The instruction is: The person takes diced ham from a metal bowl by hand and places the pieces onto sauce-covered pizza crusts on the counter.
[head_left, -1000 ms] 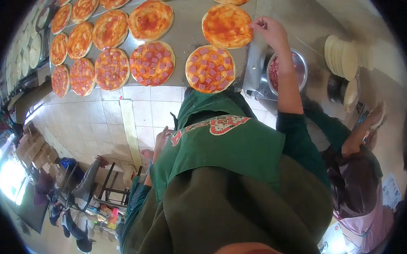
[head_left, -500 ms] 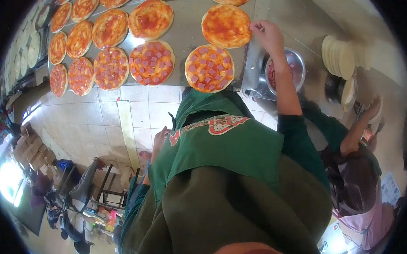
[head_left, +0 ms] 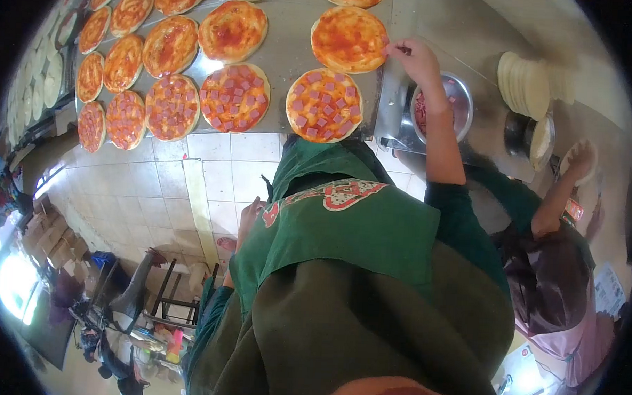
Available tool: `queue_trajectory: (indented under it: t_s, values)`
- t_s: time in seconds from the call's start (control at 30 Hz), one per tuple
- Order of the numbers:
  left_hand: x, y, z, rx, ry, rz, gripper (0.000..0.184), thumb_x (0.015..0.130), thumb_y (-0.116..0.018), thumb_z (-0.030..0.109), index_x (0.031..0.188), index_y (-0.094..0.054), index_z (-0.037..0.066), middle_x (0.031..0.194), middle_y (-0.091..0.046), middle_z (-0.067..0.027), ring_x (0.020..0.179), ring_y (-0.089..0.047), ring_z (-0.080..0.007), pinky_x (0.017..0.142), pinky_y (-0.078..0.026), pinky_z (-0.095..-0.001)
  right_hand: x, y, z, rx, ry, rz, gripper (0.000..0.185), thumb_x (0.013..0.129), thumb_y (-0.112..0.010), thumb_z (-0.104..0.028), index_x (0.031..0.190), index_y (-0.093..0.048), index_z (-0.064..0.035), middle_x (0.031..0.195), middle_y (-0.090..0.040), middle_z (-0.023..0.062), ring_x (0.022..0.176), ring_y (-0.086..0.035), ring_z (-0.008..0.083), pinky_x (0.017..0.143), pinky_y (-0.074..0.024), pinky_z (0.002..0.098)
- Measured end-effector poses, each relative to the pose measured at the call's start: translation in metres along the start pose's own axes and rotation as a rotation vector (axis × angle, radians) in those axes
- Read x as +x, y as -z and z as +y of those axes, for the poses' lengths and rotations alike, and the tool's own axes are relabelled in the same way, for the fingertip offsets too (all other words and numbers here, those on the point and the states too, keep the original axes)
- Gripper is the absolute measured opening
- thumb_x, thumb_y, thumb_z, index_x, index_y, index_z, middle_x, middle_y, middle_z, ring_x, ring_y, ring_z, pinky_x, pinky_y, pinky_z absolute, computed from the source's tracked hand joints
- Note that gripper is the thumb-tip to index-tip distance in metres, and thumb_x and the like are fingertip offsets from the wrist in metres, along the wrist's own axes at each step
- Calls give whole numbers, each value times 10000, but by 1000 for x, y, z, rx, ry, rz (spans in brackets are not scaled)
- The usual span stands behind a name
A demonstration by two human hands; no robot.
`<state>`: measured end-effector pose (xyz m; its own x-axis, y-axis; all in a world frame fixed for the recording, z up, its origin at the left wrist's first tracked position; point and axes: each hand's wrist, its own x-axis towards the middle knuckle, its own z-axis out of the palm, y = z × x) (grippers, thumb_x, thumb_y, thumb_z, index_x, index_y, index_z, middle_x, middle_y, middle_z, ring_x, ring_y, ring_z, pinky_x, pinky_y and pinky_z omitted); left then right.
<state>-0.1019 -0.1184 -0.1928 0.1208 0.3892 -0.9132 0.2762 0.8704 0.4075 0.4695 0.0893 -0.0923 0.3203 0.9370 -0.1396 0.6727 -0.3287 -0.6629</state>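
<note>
My right hand (head_left: pixel 417 63) is closed in a pinch at the right edge of a sauce-covered pizza base (head_left: pixel 349 38). Small pinkish diced ham shows at its fingertips, partly hidden. Under my right forearm stands a metal bowl (head_left: pixel 465 109) holding diced ham (head_left: pixel 420 114). Nearer to me lies a pizza topped with ham cubes (head_left: pixel 325 106). My left hand (head_left: pixel 248 217) hangs low beside my green apron (head_left: pixel 356 230); its fingers are partly hidden, and I cannot see whether they are closed.
Rows of pizzas (head_left: pixel 169 45) cover the metal table (head_left: pixel 289 57) to the left, some with ham, others only sauced. Stacked pale dough rounds (head_left: pixel 525 86) stand at the right. Beside me, a co-worker's hand (head_left: pixel 580 163) holds a pale round. Stools (head_left: pixel 177 290) stand behind on the left.
My right hand stays at the edge of the sauced base, with its fingertips shifted slightly. The co-worker's hand has turned, showing more of the pale round.
</note>
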Motion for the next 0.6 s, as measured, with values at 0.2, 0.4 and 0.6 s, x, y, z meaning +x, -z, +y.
queue_trajectory:
  t_s: [0.2, 0.4, 0.6]
  values:
    - [-17, -8, 22, 40, -62, 35, 518, 918, -479, 420, 912, -642, -71, 815, -647, -91, 743, -577, -153, 728, -436, -284, -11, 4, -34, -174, -30, 118, 202, 789, -671, -235, 886, -680, -58, 801, -670, 50, 703, -584, 107, 644, -448, 264]
    - [-2, 1, 8, 122, -51, 5, 466, 921, -465, 375, 924, -645, -55, 830, -663, -109, 727, -595, -171, 727, -450, -296, -38, 39, 28, 63, -76, 441, 255, 770, -696, -256, 929, -661, -59, 815, -658, 46, 719, -584, 92, 648, -446, 247]
    - [29, 5, 16, 221, -54, 0, 443, 918, -466, 362, 925, -649, -41, 825, -666, -109, 719, -597, -168, 719, -453, -297, -130, 82, 106, -127, -456, 362, 278, 791, -652, -291, 961, -659, -72, 862, -667, 81, 790, -618, 185, 714, -472, 302]
